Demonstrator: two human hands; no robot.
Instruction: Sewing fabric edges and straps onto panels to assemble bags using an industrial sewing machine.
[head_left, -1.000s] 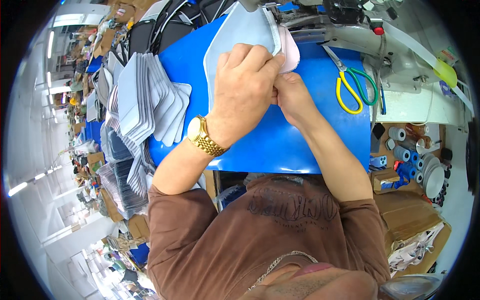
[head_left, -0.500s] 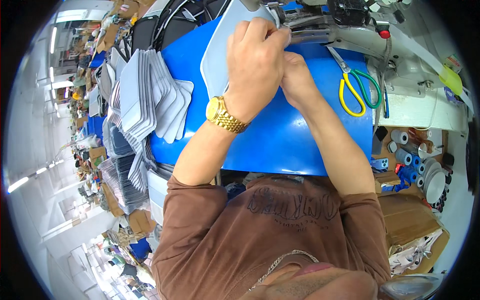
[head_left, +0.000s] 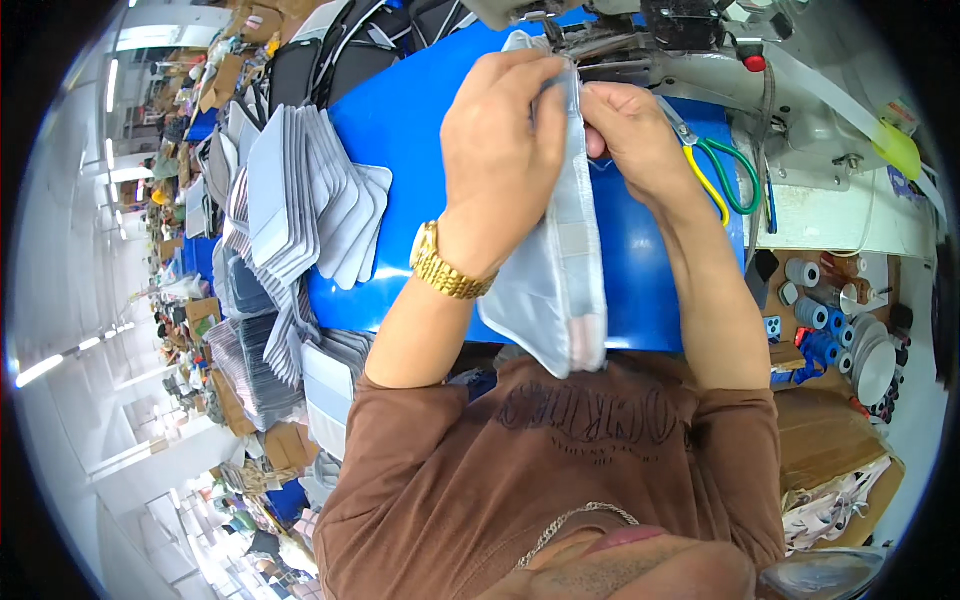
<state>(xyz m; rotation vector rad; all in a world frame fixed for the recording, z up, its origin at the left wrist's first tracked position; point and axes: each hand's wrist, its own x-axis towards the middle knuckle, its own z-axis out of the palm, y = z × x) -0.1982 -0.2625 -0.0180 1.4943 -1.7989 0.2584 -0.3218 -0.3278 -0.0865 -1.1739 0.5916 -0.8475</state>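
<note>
Panel of pale grey fabric with a whitish bound edge [head_left: 550, 285], one piece: centre of the frame, lying lengthwise over a glossy blue work surface [head_left: 645, 270], its lower corner reaching past that surface in front of a brown short-sleeved shirt [head_left: 590, 460].

Left hand [head_left: 505, 145], gold-coloured metal wristwatch [head_left: 447, 272] at its wrist: upper centre, laid over the panel, thumb and fingers closed on it.

Right hand [head_left: 635, 135]: upper centre-right, fingers curled against the panel's right edge; whether they grip it cannot be told.

Scissors with one yellow and one green handle [head_left: 740, 172]: upper right, beside the right hand, blades partly hidden.

Fanned stack of flat grey panels [head_left: 290, 195]: upper left.

Grey metal machine [head_left: 690, 28]: top edge, right of centre.
</note>
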